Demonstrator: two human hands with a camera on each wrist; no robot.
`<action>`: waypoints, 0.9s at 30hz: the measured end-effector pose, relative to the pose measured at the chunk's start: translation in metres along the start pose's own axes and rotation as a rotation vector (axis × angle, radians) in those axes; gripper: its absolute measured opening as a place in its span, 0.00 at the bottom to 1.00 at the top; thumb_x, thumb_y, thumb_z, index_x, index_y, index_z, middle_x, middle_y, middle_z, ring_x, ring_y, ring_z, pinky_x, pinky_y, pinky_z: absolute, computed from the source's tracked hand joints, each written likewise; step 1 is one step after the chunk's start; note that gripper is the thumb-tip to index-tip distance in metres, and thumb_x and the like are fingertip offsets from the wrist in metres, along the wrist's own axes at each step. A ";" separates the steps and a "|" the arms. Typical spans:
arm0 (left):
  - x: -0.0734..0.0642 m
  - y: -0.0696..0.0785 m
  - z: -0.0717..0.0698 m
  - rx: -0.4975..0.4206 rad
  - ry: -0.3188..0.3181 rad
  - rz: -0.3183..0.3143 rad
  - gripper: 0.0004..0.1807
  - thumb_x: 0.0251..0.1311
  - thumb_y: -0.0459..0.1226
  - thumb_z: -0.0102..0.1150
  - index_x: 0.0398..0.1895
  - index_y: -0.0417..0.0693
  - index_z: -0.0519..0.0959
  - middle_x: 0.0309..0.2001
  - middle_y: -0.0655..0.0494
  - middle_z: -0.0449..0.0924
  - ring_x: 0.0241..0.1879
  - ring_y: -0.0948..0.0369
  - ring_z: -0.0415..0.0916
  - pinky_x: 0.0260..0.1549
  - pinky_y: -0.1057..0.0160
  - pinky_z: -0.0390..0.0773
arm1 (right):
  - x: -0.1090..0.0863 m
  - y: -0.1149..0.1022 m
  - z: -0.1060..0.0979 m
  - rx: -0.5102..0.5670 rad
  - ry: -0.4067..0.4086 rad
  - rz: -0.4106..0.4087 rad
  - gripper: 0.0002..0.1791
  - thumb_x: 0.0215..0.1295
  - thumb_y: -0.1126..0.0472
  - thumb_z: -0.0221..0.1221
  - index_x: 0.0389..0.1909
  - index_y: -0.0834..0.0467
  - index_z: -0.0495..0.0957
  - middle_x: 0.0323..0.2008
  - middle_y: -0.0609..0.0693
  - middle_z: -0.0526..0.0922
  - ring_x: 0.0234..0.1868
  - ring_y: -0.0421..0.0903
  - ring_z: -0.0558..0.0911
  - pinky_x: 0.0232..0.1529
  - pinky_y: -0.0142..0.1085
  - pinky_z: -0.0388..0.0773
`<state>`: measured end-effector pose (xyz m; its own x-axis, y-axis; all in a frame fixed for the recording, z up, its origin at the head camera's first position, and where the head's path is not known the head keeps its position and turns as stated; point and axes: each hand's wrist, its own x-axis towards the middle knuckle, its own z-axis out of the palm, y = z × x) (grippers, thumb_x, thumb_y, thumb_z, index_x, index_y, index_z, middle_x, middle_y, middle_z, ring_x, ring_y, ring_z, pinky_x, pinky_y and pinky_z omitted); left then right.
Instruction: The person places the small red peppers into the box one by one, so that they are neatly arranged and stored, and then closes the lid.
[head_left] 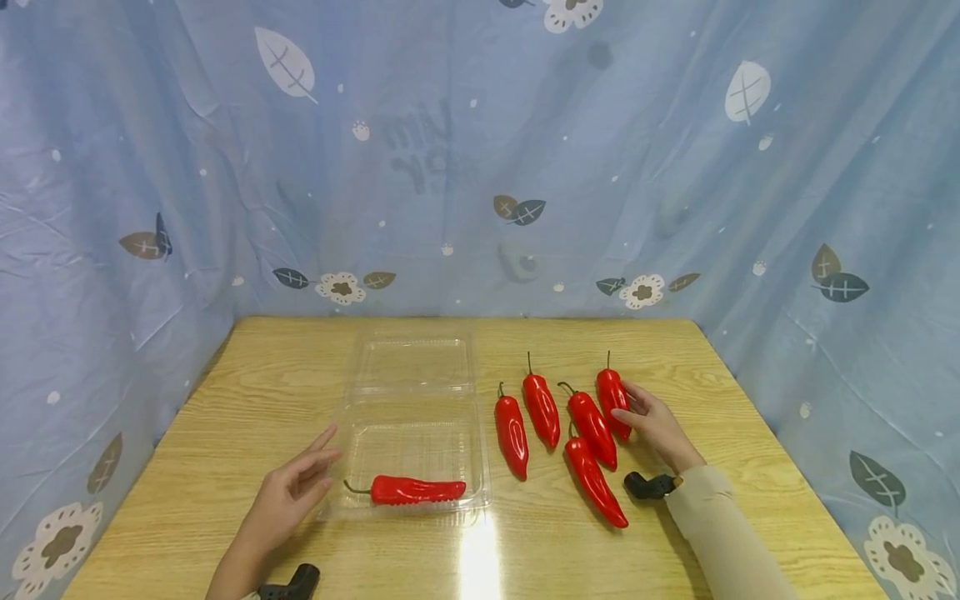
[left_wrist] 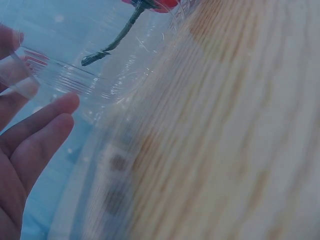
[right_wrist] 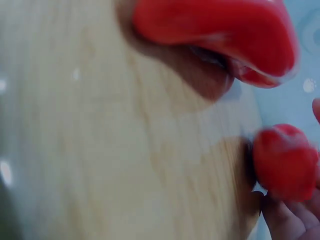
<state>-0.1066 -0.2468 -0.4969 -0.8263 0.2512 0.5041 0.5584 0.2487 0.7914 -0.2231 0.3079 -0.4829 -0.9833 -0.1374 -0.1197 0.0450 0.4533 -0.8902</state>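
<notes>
On the left side of the bench [head_left: 195, 467], open wood gives room between the side edge and your left hand [head_left: 281, 500]. That hand comes in from the near side, palm turned toward the clear box [head_left: 390, 450]. Its grip is apart, with the fingertips just beside the box; I cannot tell if they touch it. The box is open, its lid [head_left: 416, 367] lying back toward the blue cloth [head_left: 450, 50]. Inside, near the front wall, one red pepper [head_left: 416, 490] lies sideways, stem to the left. Up on the cloth are dark letter shapes [head_left: 423, 146], too faint to read. Right of the box, four loose peppers [head_left: 512, 437] lie on the bench, stems pointing away from you; wood shows between the first two, and the others sit close together. Next is the far right pepper [head_left: 609, 383], with the grip of your right hand [head_left: 660, 425] clamped on it, thumb on top and fingers bent at its right side. Your right arm reaches in from the near right in a cream sleeve [head_left: 727, 533]. Past it, open wood runs to the right edge, where the cloth hangs.
</notes>
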 end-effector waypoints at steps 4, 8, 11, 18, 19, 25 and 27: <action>-0.001 0.001 0.000 -0.002 0.002 0.000 0.19 0.56 0.17 0.53 0.52 0.22 0.71 0.66 0.26 0.57 0.60 0.72 0.69 0.55 0.79 0.71 | 0.003 -0.001 0.003 -0.010 0.014 0.013 0.42 0.65 0.59 0.59 0.73 0.66 0.48 0.72 0.66 0.52 0.71 0.64 0.55 0.70 0.54 0.57; -0.001 0.001 0.000 0.008 0.006 -0.011 0.18 0.56 0.17 0.53 0.52 0.23 0.72 0.65 0.26 0.58 0.60 0.72 0.70 0.55 0.80 0.71 | 0.004 0.000 0.006 -0.018 0.034 0.018 0.40 0.65 0.61 0.58 0.72 0.66 0.48 0.71 0.67 0.53 0.70 0.64 0.57 0.68 0.54 0.60; 0.000 0.002 0.000 0.021 0.011 -0.020 0.18 0.56 0.18 0.54 0.52 0.24 0.72 0.65 0.27 0.58 0.59 0.72 0.70 0.54 0.79 0.71 | 0.005 0.001 0.005 -0.027 0.051 0.025 0.40 0.66 0.61 0.57 0.72 0.66 0.48 0.70 0.68 0.55 0.70 0.64 0.58 0.68 0.54 0.62; 0.000 0.002 0.000 0.034 0.012 -0.024 0.18 0.57 0.19 0.54 0.52 0.25 0.73 0.65 0.28 0.59 0.59 0.72 0.70 0.54 0.79 0.72 | 0.003 0.004 0.004 -0.021 0.101 0.056 0.38 0.66 0.62 0.57 0.72 0.66 0.50 0.71 0.67 0.55 0.71 0.63 0.56 0.70 0.54 0.58; 0.000 0.002 0.000 0.033 0.012 -0.023 0.18 0.56 0.19 0.54 0.52 0.25 0.73 0.65 0.28 0.59 0.59 0.72 0.70 0.54 0.79 0.72 | 0.003 0.005 0.004 -0.018 0.107 0.064 0.37 0.66 0.63 0.56 0.72 0.66 0.50 0.71 0.67 0.55 0.71 0.63 0.57 0.70 0.54 0.58; 0.000 0.001 0.001 0.017 0.017 -0.012 0.18 0.55 0.17 0.54 0.52 0.23 0.73 0.65 0.28 0.59 0.59 0.72 0.70 0.54 0.80 0.71 | 0.001 0.005 0.005 -0.003 0.139 0.087 0.35 0.66 0.66 0.54 0.72 0.64 0.52 0.70 0.67 0.58 0.69 0.63 0.60 0.69 0.54 0.61; 0.001 0.001 0.001 0.008 0.017 -0.006 0.19 0.55 0.17 0.54 0.52 0.23 0.73 0.65 0.28 0.59 0.59 0.72 0.70 0.54 0.80 0.71 | 0.000 0.005 0.005 0.005 0.146 0.085 0.35 0.66 0.66 0.54 0.72 0.64 0.53 0.69 0.66 0.59 0.69 0.62 0.61 0.68 0.53 0.63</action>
<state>-0.1064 -0.2458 -0.4961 -0.8305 0.2337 0.5056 0.5543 0.2573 0.7916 -0.2217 0.3058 -0.4896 -0.9911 0.0307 -0.1296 0.1294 0.4532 -0.8820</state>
